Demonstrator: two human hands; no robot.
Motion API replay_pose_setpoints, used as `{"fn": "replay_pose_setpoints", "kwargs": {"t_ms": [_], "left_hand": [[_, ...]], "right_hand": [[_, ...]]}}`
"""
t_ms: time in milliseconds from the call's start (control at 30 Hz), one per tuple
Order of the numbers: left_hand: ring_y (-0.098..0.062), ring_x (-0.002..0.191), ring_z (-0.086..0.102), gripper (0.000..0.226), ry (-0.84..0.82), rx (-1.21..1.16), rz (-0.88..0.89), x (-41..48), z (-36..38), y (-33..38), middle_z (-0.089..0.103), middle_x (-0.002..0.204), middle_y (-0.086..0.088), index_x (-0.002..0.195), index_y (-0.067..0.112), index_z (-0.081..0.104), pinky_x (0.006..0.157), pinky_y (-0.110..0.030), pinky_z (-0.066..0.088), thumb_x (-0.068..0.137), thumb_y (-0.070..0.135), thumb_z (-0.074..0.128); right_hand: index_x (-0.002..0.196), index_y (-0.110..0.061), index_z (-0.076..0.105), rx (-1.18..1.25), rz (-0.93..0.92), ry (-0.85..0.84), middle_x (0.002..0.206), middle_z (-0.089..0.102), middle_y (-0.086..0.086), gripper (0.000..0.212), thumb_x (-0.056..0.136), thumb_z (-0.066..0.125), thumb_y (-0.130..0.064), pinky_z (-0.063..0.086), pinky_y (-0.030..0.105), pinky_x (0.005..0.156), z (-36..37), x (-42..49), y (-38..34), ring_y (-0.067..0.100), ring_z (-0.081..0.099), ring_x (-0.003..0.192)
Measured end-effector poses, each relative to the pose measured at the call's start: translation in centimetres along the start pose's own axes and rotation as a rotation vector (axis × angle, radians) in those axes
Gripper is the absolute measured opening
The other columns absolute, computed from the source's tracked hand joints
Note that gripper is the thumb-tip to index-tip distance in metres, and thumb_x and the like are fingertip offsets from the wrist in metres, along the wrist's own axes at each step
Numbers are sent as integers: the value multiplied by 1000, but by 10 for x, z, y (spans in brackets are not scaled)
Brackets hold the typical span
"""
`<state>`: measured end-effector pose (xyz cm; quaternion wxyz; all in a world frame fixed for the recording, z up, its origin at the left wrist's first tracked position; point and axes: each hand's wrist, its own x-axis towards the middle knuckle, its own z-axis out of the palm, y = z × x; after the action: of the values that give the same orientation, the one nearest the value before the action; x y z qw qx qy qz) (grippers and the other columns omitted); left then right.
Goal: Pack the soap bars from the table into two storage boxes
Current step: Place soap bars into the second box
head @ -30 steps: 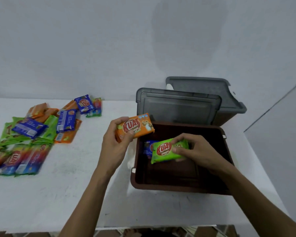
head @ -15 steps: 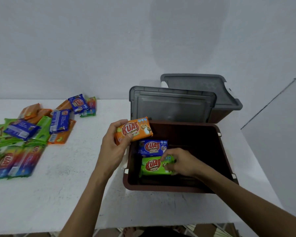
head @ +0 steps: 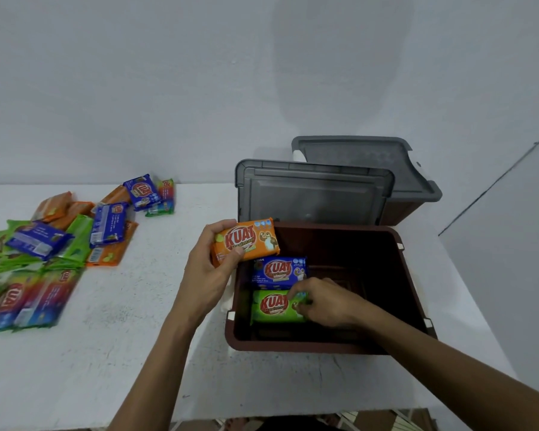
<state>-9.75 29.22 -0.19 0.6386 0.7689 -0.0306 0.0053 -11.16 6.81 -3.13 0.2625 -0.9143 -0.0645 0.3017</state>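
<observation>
Green-wrapped soap bar [head: 273,306] lies on floor of brown plastic storage box [head: 324,345], near-left corner, right hand [head: 322,301] grip closed on its end. Blue-wrapped bar [head: 279,273] just behind it. Left hand [head: 210,269] grip clamped on orange-wrapped bar [head: 246,241] over box's left rim. Loose pile of wrapped bars [head: 59,241] left of box on white bench [head: 137,353]; 2nd box w/ grey lid [head: 367,172] behind. Judged: barely started, most left.

Box [head: 324,345] right on table [head: 137,353], two bars inside at left (one [head: 279,272] behind the other [head: 273,306]); loose bars [head: 59,241] far left; second box [head: 405,209] behind.
</observation>
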Motion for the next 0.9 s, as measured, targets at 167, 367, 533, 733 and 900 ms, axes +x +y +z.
{"fn": "replay_pose_setpoints", "kwargs": {"t_ms": [167, 367, 533, 733, 900], "left_hand": [[-4, 108, 58, 38, -8, 15, 8, 0, -1, 2, 54, 118, 20, 125, 31, 50, 77, -17, 55, 90, 20, 61], [10, 102, 57, 37, -44, -15, 20, -1, 2, 11, 55, 114, 22, 119, 37, 50, 71, -13, 53, 90, 18, 62], [3, 104, 59, 37, -146, -73, 8, -2, 10, 27, 56, 117, 19, 116, 40, 51, 68, -15, 53, 84, 25, 63], [5, 101, 57, 33, -209, 183, 80, 5, 18, 25, 56, 116, 21, 118, 39, 52, 70, -9, 51, 86, 36, 62], [-12, 112, 51, 31, -10, 624, 273, 18, 17, 1, 55, 126, 3, 121, 25, 58, 92, -26, 44, 91, 22, 63]], "right_hand": [[126, -23, 58, -52, 11, 33, 138, 51, 4, 29, 97, 56, -24, 54, 35, 94, -18, -3, -3, 19, 52, 122], [101, -35, 53, 464, -207, 385, 102, 67, -1, 16, 96, 58, -21, 61, 43, 76, -40, -13, -16, 14, 68, 94], [120, -20, 56, 938, -317, 273, 116, 66, 10, 31, 93, 61, -7, 58, 43, 86, -44, -20, -33, 24, 68, 105], [116, -17, 63, 1077, -269, 329, 117, 64, 13, 29, 91, 61, -3, 58, 37, 82, -48, -31, -19, 24, 67, 105], [115, -19, 64, 958, -177, 495, 119, 62, 9, 29, 91, 61, -3, 59, 29, 75, -51, -42, 10, 21, 66, 105]]}}
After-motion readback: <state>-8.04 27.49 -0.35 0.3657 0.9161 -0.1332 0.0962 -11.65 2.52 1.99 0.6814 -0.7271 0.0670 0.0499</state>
